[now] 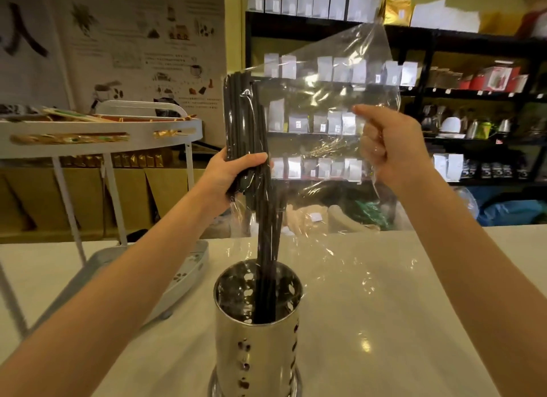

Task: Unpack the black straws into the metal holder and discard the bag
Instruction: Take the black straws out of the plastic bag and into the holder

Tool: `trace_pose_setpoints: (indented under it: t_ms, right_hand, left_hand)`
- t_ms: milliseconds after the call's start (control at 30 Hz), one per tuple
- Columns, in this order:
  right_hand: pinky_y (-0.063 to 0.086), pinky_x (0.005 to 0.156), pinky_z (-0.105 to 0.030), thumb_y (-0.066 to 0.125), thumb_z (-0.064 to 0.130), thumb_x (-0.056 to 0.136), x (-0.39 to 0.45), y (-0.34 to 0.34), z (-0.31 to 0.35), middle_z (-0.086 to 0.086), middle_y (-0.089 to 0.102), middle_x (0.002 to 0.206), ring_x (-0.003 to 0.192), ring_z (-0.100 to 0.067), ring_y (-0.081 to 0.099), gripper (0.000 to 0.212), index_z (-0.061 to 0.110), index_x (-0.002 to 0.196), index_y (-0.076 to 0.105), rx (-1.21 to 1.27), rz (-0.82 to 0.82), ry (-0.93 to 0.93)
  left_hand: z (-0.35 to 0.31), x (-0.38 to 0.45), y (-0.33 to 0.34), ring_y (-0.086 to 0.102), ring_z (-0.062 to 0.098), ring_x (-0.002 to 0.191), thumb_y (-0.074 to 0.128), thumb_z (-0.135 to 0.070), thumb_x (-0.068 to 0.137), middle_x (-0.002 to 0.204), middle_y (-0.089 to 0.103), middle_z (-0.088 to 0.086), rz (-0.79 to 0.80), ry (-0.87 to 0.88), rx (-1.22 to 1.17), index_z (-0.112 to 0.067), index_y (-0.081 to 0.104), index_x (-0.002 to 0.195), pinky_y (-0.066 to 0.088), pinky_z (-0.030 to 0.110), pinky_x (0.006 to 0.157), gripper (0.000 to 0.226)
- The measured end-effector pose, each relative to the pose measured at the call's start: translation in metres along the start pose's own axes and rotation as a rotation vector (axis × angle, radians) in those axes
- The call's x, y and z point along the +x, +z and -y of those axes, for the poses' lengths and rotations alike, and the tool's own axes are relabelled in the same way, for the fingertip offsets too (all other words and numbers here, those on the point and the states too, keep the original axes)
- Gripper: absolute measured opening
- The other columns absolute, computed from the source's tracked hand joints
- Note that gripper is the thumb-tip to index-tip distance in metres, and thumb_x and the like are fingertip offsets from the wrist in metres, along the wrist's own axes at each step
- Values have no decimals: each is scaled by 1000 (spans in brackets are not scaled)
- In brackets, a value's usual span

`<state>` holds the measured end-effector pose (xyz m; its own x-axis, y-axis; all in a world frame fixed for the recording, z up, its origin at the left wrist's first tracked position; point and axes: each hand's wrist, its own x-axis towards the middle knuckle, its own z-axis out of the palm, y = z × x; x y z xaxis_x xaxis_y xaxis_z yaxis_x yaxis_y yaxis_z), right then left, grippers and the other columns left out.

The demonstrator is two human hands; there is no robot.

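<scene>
While both forearms reach forward over the pale counter (414,307), the clear plastic bag (331,100) spreads wide between the two hands, held up in front of the dark shelving (473,71) with its open lower end hanging down toward the counter. Below it, the perforated metal holder (257,343) stands upright on the counter, near the front edge of the view. A few black straws (266,278) already slope down out of the bag into the holder, their lower ends inside it. The rest of the bundle (239,115) remains upright in the bag's left side. The left hand (233,177), raised with the wrist bent, wraps its fingers and thumb tightly around this bundle through the plastic. The right hand (387,148), lifted to a similar height and curled into a loose fist, pinches the bag's right side between thumb and fingers.
</scene>
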<state>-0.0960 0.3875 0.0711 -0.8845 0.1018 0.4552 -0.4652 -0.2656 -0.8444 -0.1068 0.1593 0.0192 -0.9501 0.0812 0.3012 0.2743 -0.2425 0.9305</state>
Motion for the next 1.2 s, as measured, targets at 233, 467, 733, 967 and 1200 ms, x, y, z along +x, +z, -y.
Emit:
trace_pose_setpoints:
  t_ms: [233,467,733,967,1200]
  right_hand:
    - [20,30,-15,56,9,86,-14,-5,2,9,36,34,29,-4,24,9,7,80,63,59,42,-35]
    - [21,28,-16,59,14,82,-28,-11,5,8,34,38,31,-6,23,7,9,77,57,58,45,-91]
    - [21,28,-15,59,12,82,-45,-14,2,9,37,36,29,-4,25,12,10,70,60,96,-34,-102]
    - [15,34,-19,53,24,87,-55,-20,1,9,37,38,33,-5,26,29,15,62,65,140,-44,-137]
    - [15,33,-16,52,21,89,-63,-17,9,8,40,32,29,-6,26,32,14,61,64,91,-64,-195]
  left_hand:
    - [-5,-25,6,66,24,88,72,-12,64,104,63,13,-47,53,19,-10,48,116,56,39,79,57]
    - [-9,-44,13,63,27,98,69,-4,69,101,62,6,-81,113,97,-18,50,107,53,40,83,45]
    - [-10,-64,20,62,28,101,71,-3,67,103,61,5,-119,188,163,-25,52,98,49,47,92,42]
    - [-19,-80,25,63,15,98,73,-11,65,104,61,-4,-78,269,237,-30,47,106,52,33,85,52]
    - [-31,-90,27,63,12,99,73,-23,58,107,63,-2,-79,320,306,-21,46,118,50,29,85,66]
